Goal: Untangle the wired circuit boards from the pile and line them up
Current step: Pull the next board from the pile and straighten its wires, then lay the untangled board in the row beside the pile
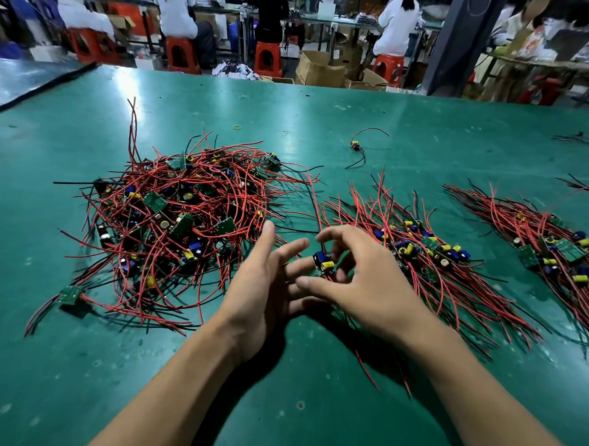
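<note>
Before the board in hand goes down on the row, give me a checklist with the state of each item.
1. Board held: ok. The right hand pinches a circuit board by its fingertips.
2. Left hand free: ok. The left hand is open, fingers spread beside the board.
3. Board's wires clear of the pile: cannot tell. A red wire rises from the board close to the pile's edge.
4. Row to join: ok. The near row lies just right of the hands.
5. Space at the row's near end: cannot tell; the right hand covers it.
6. Stray board further back on the table: not ok, not lined up.
</note>
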The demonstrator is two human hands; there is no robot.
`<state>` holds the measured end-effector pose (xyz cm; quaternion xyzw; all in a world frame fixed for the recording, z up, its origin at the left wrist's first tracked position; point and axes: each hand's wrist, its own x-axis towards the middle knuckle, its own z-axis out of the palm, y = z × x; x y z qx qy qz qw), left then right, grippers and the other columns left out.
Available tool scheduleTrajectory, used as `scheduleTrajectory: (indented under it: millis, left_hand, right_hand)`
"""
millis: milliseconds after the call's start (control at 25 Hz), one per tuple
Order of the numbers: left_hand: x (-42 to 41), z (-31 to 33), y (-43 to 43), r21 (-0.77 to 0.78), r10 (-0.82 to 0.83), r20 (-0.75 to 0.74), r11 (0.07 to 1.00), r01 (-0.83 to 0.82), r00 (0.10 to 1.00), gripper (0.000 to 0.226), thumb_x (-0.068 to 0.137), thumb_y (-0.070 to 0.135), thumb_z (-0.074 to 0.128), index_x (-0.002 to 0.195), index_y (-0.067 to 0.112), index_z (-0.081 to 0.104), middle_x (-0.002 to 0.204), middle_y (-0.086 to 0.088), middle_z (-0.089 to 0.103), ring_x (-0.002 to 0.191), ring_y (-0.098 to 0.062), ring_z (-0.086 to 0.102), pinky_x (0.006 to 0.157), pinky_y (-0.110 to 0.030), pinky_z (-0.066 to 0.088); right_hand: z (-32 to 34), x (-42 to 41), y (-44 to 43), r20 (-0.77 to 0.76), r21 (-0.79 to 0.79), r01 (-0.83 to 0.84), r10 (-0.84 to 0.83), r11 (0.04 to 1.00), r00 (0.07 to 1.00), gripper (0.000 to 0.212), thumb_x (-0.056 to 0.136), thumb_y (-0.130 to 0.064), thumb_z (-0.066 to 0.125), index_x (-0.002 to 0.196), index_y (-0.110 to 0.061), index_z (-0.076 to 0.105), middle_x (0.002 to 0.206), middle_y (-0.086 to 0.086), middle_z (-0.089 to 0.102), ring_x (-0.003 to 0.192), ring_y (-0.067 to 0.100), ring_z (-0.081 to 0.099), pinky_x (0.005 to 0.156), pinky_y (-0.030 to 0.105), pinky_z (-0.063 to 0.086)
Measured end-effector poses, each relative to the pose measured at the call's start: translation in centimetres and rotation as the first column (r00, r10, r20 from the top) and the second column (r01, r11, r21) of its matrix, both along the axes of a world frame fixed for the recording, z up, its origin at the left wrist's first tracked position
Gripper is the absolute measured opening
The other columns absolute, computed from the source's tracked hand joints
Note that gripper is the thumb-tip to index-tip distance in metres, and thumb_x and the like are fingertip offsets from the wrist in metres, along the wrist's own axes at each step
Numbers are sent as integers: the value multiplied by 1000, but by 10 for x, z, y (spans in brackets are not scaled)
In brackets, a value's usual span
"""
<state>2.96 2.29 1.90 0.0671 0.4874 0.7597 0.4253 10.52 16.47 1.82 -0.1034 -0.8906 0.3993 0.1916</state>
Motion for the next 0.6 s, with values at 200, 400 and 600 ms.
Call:
scheduleTrajectory:
  millis: [200, 400, 600]
  left_hand:
    - [5, 3, -1, 5, 27, 44, 1000, -27, 999, 53, 88, 50, 55, 127, 15, 54, 113, -12, 72, 104, -28, 69, 91, -44, 54]
    - [-2, 2, -7, 9, 436, -234, 895, -447, 869, 13, 99, 11, 53, 107, 3, 59, 87, -18, 70, 64, -25, 68, 58, -39, 58]
    - [-7, 2, -15, 90, 541, -559, 793, -603, 628, 26, 99, 11, 52, 119, 27, 50, 89, -10, 70, 60, -33, 69, 57, -53, 59]
  right_hand:
    - [3, -1, 11, -182, -16, 251, -250, 968, 951, 25, 79, -17, 81, 99, -25, 68, 95, -7, 68, 67, 3, 56, 69, 14, 46]
    - [9, 7, 24, -163, 257, 539, -514, 802, 842, 48, 80, -36, 81, 123, -24, 62, 116, -1, 52, 98, 19, 58, 91, 36, 48]
    - [3, 4, -9, -117, 343, 39, 1, 939, 993, 15, 91, -27, 72, 102, -18, 71, 98, -4, 65, 86, 13, 60, 85, 35, 51]
